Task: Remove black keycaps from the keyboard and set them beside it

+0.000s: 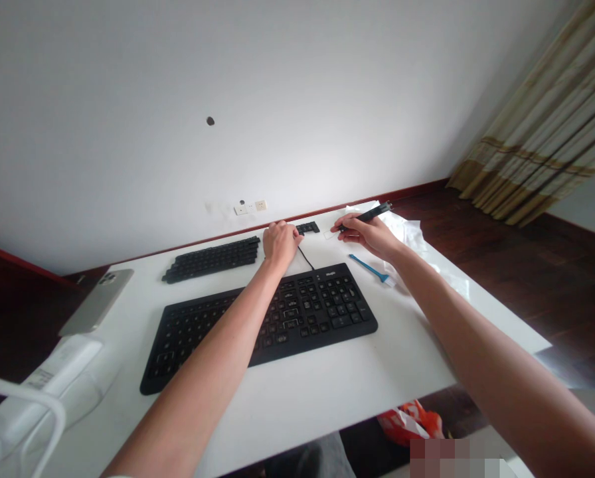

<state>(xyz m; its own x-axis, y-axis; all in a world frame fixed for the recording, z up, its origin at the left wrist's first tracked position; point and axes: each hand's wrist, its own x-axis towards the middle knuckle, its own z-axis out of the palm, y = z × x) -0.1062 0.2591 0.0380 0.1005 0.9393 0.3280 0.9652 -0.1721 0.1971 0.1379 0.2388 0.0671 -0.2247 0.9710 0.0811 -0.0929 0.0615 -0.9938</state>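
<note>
My left hand reaches to the back of the table, beside the loose black keycaps. Its fingers are curled together, and what they pinch, if anything, is hidden. My right hand grips a slim black keycap puller, with a thin wire loop sticking out to the left, over the table. Nearer to me lies a black keyboard, partly covered by my left forearm. Keys still sit at its right end, while much of the rest shows bare switch posts. Rows of removed keycaps stand behind it.
A blue brush and crumpled white tissue lie at the right. On the left are a phone and a white power strip with a cable. The keyboard's cord runs backward. A red and white bag is below the table.
</note>
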